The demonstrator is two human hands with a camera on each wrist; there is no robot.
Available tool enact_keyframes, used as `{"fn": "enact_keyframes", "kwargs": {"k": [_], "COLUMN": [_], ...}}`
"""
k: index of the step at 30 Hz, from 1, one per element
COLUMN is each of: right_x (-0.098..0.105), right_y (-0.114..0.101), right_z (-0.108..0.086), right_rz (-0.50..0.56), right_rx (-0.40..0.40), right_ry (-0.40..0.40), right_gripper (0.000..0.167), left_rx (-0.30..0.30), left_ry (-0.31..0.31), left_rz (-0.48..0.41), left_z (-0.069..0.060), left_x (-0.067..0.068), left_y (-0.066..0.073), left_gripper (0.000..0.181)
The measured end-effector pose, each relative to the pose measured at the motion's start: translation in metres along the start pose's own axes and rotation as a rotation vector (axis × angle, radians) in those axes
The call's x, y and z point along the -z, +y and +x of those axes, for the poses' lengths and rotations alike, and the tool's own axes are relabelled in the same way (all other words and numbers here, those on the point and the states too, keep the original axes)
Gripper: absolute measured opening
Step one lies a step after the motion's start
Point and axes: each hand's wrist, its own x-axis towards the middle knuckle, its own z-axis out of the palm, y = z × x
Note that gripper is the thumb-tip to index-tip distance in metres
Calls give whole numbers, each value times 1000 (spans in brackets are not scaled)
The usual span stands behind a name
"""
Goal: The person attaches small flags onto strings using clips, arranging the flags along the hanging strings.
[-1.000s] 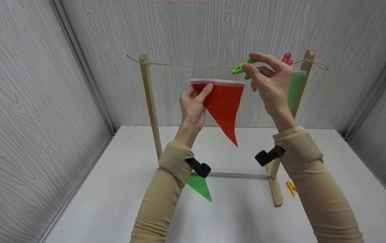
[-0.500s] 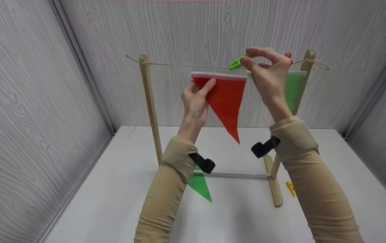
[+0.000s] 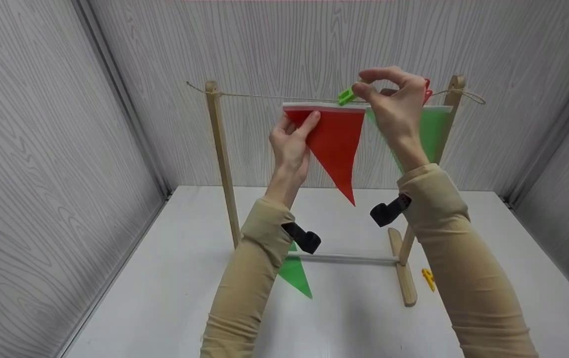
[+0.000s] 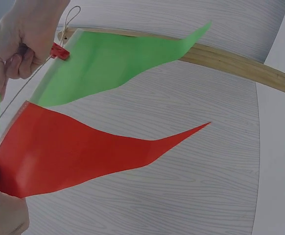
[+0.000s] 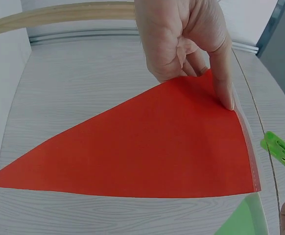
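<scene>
My left hand point(image 3: 292, 144) pinches a red triangular pennant point(image 3: 336, 139) near the left part of its white top edge, thumb in front. The pennant's tip hangs down, and its top edge lies just below the string point(image 3: 259, 96). Between thumb and forefinger, my right hand point(image 3: 396, 104) holds a green clothespin point(image 3: 346, 96) at the string, above the pennant's top edge; the right wrist view shows the clothespin point(image 5: 278, 149) beside the string. Behind the right hand, a green pennant point(image 4: 96, 63) hangs by a red clothespin point(image 4: 59, 51).
Wooden posts point(image 3: 222, 159) hold the string at either side, joined low down by a white rod point(image 3: 349, 257). Another green pennant point(image 3: 296, 276) lies on the white table point(image 3: 165, 298), partly behind the left sleeve. A yellow clothespin point(image 3: 428, 278) lies right of the stand's foot point(image 3: 406, 286).
My left hand has raised the red pennant up to the string. The right hand has moved up and slightly left with the green clothespin, uncovering more of the hanging green pennant.
</scene>
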Motion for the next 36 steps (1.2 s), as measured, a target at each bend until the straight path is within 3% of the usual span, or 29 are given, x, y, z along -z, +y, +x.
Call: {"fn": "enact_keyframes", "kwargs": {"k": [8,29,36], "right_x": [0,1,1], "right_y": [-1,0,3], "right_z": [2,2,4], "right_rz": [-46,-74,-92], "right_rx": [2,-34,-82], "right_ry": [-28,-63,-52], "right_gripper": [18,22,19], "left_rx": [11,24,27], "left_ry": [-2,-14,10], "left_rz": [2,-35,-26], "left_z": [-1,-1,-1], "left_x": [-3,-8,-8], "left_y": [1,1,2], "left_gripper": [37,29,41]}}
